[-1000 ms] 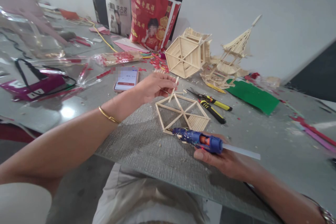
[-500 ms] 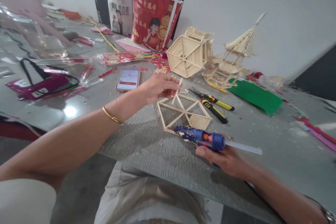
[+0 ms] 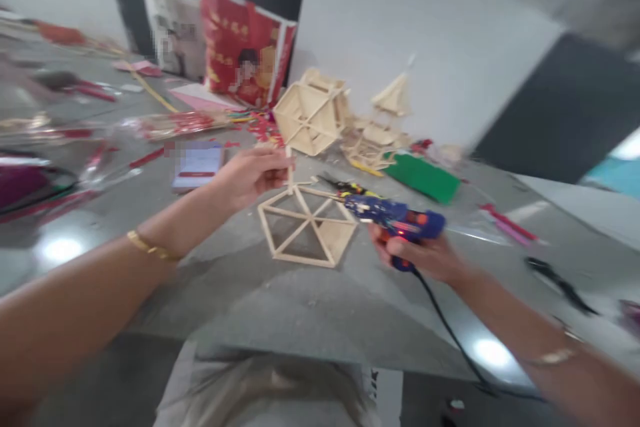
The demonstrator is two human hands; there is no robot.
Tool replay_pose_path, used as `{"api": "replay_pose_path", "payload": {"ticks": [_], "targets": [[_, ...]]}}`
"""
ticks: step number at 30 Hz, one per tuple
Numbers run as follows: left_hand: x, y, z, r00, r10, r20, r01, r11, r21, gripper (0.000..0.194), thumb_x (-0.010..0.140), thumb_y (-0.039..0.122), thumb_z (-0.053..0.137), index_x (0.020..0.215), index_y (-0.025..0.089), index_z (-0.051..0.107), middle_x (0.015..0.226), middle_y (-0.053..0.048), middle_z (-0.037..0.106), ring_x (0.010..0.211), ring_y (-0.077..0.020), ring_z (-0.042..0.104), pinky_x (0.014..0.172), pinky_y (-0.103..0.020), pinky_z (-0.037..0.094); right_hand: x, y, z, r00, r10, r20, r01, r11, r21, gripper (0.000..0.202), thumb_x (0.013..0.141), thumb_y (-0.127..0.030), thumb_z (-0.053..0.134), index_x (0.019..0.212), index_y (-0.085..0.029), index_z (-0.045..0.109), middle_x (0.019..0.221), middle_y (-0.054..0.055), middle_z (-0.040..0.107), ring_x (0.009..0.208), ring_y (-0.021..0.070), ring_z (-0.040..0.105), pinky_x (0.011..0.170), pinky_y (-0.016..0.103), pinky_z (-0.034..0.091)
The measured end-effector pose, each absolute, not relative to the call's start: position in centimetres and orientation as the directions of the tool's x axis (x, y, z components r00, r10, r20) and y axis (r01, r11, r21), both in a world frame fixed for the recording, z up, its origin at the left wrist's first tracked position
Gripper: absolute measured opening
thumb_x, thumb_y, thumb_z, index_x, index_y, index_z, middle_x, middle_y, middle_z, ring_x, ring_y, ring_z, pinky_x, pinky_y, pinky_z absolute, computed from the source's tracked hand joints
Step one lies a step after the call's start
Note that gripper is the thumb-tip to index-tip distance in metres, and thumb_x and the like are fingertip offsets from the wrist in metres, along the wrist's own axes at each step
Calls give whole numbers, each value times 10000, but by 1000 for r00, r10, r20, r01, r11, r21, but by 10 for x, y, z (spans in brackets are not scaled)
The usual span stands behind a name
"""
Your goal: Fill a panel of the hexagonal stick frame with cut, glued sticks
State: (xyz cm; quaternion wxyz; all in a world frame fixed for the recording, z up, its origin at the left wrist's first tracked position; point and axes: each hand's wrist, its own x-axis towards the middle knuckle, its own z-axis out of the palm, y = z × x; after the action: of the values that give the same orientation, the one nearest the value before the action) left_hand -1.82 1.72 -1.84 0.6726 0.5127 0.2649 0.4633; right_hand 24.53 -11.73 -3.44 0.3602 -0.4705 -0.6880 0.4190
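One hexagonal frame [image 3: 310,218]: it is made from thin wooden sticks and lies flat on the grey surface [image 3: 235,313]; bars cross at its middle, and its right section is filled with pale wood.
Left hand [image 3: 257,177]: the fingers are closed on a short stick [image 3: 289,170], which is held nearly upright at the far left edge of the frame; whether its lower end touches the frame, I cannot tell.
Right hand [image 3: 425,250]: it is gripping a blue glue gun [image 3: 395,217], just to the right of the frame; a small red light shines on the gun.
Nozzle: it points left, at the far right edge of the frame; I cannot tell if it touches.
Black cable [image 3: 445,323]: it goes down from the gun, to the near right of the frame.
Pliers [image 3: 345,185]: they lie just behind the frame, partly hidden by the gun.
Phone [image 3: 197,167]: it lies to the left of the frame, its screen lit.
Stick models: a hexagonal one [image 3: 310,117] stands behind the frame, and a pointed-roof one [image 3: 393,97] is behind it to the right.
Green sheet [image 3: 425,177]: it lies behind the frame, to the right.
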Motion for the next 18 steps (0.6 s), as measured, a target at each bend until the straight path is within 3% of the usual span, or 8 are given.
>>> {"api": "replay_pose_path", "payload": {"ticks": [4,9,13,18], "targets": [[-21,22,-17,416,902,115,-372,53,927,69,678,123,694,687,106,628,630,-4,603,529,-54,542,491,-147,470,259,-98,-16,-335,938,92,210,170,-963,324,760,-500,643,830,-203,533,625,-50,478,492,67,438,443,197,385],[-20,10,-17,402,909,110,-396,64,916,122,642,163,728,664,117,617,596,9,596,504,-51,533,489,-150,454,261,-89,8,-195,910,367,148,397,-906,254,775,-441,655,836,-211,566,638,-39,502,482,64,433,397,179,345],[-13,0,-21,461,878,127,-288,13,958,152,646,227,740,716,132,643,622,5,617,540,-58,544,529,-160,443,251,-92,4,-234,866,442,42,463,-885,258,804,-472,610,858,-223,570,647,-29,499,494,76,437,408,191,345],[-3,-18,-21,503,847,173,-88,-149,985,163,648,248,734,726,124,661,602,14,608,526,-53,507,531,-177,410,244,-104,-26,-248,900,359,233,415,-879,301,830,-515,551,867,-217,581,632,-18,493,515,102,439,445,229,373]]}}
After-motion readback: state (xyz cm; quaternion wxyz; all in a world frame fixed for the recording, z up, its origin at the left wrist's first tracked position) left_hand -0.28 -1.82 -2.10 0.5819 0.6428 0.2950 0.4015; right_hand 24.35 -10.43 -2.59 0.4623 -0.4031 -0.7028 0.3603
